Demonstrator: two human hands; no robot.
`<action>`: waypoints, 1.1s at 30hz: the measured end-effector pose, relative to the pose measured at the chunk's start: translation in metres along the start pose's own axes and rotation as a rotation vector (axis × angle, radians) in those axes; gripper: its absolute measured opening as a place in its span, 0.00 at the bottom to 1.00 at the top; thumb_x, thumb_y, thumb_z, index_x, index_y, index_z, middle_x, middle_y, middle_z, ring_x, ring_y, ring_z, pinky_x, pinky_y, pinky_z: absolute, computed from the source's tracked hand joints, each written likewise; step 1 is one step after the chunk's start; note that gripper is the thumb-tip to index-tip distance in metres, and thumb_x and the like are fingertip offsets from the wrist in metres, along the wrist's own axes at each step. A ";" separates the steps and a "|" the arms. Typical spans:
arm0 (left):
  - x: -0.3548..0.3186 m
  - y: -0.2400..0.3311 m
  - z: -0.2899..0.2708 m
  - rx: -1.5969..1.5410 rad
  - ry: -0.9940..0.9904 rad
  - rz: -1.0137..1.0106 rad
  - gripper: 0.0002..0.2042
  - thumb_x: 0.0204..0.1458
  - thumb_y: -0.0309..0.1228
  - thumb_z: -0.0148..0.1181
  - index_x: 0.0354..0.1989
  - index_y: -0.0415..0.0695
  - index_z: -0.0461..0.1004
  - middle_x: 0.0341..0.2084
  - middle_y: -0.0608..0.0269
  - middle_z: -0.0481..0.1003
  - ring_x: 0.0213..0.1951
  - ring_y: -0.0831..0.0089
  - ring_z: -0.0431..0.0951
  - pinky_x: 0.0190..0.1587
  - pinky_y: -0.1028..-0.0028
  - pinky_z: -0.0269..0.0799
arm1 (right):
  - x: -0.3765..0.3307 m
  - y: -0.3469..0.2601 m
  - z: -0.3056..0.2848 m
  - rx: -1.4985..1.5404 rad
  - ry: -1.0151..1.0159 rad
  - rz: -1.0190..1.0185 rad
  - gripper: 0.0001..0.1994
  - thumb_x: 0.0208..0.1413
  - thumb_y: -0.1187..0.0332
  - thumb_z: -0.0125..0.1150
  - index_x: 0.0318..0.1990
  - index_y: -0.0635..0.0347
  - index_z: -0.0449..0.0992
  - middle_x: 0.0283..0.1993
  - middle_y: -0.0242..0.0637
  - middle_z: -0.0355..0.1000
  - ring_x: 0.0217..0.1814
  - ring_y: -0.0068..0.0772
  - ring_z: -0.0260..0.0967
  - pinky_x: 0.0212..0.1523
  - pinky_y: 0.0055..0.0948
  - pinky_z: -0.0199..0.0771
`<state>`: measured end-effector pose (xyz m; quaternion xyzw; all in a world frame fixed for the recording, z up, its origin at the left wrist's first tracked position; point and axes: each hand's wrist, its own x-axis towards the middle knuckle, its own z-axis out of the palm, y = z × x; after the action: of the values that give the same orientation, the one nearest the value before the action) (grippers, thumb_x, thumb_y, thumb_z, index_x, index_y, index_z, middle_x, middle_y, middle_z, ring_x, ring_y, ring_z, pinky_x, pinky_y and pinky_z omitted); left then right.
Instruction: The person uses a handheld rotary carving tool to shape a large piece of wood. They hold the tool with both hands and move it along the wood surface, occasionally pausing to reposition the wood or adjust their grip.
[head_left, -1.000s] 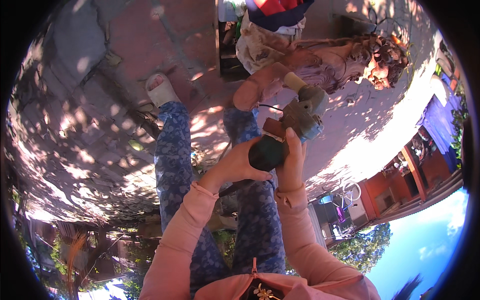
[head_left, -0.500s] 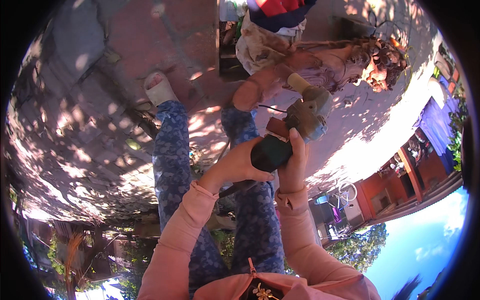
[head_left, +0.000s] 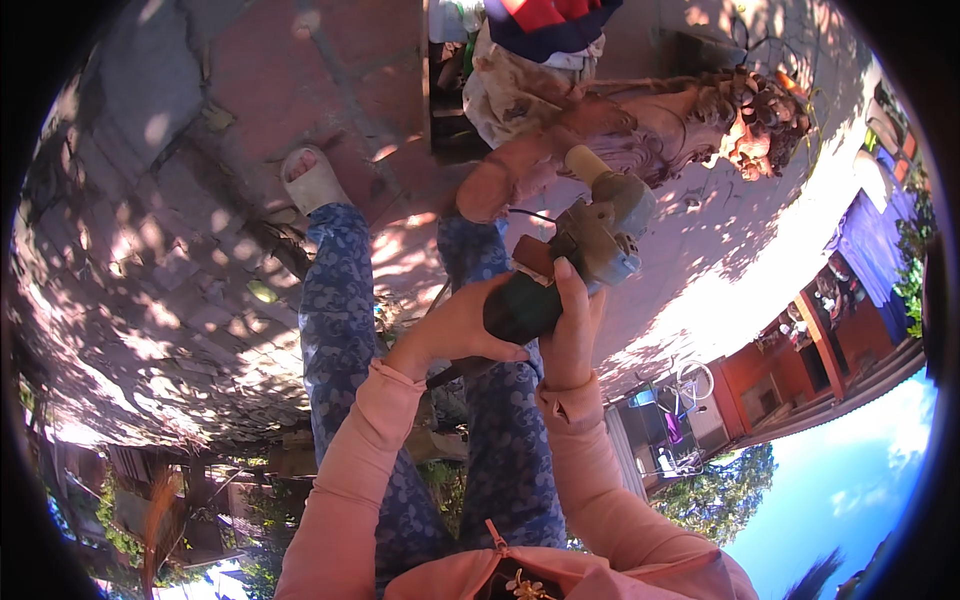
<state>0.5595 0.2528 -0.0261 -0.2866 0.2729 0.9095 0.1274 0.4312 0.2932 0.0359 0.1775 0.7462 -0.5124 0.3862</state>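
Note:
Both hands hold a dark-bodied power grinder (head_left: 525,308) with a dust-coated head and a tan cylindrical tip (head_left: 587,164). My left hand (head_left: 455,325) is wrapped around the rear of the body. On its right side, my right hand (head_left: 572,325) grips it with a finger or thumb stretched up along the casing. The tip overlaps the edge of a reddish-brown carved wooden sculpture (head_left: 640,135); whether it touches the wood I cannot tell. A smooth rounded end of the carving (head_left: 485,195) lies nearest me, and intricate curls (head_left: 755,125) fill its far right end.
Behind the carving lie a stained cloth (head_left: 510,90) and a red and navy cloth (head_left: 555,25). My sandalled foot (head_left: 312,180) rests on the paved ground (head_left: 270,110) at left. A bicycle (head_left: 692,385) and a red-walled building (head_left: 765,390) stand off to the right.
The grinder and both hands have shifted slightly left. The whole view has also moved a little, and the grip looks the same.

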 end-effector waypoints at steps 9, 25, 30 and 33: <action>-0.021 -0.003 -0.019 0.024 -0.007 -0.028 0.38 0.26 0.34 0.76 0.52 0.39 0.68 0.41 0.58 0.75 0.44 0.69 0.74 0.51 0.71 0.66 | -0.012 0.026 0.006 0.009 0.003 0.080 0.18 0.47 0.72 0.68 0.45 0.67 0.72 0.41 0.34 0.71 0.39 0.23 0.68 0.41 0.24 0.68; -0.012 -0.005 -0.036 0.081 -0.007 -0.009 0.36 0.23 0.34 0.77 0.48 0.40 0.71 0.38 0.62 0.75 0.41 0.72 0.73 0.49 0.72 0.66 | -0.009 0.038 0.016 0.059 0.051 0.009 0.17 0.47 0.74 0.67 0.45 0.65 0.70 0.41 0.33 0.70 0.39 0.23 0.68 0.41 0.23 0.68; -0.001 0.001 -0.033 0.043 -0.079 -0.005 0.35 0.25 0.34 0.76 0.48 0.39 0.70 0.38 0.62 0.74 0.41 0.72 0.73 0.49 0.73 0.66 | -0.005 0.036 0.007 0.029 0.051 -0.019 0.19 0.49 0.72 0.65 0.49 0.66 0.68 0.43 0.35 0.69 0.41 0.25 0.68 0.43 0.25 0.69; -0.009 0.000 -0.029 0.053 -0.009 -0.009 0.36 0.26 0.33 0.76 0.50 0.39 0.69 0.40 0.62 0.74 0.42 0.72 0.73 0.50 0.72 0.66 | -0.004 0.038 0.001 -0.017 -0.041 0.049 0.22 0.53 0.66 0.61 0.54 0.65 0.65 0.48 0.37 0.67 0.47 0.29 0.68 0.47 0.30 0.71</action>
<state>0.5793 0.2357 -0.0405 -0.2804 0.2953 0.9025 0.1403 0.4593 0.3091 0.0145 0.1820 0.7378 -0.5000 0.4155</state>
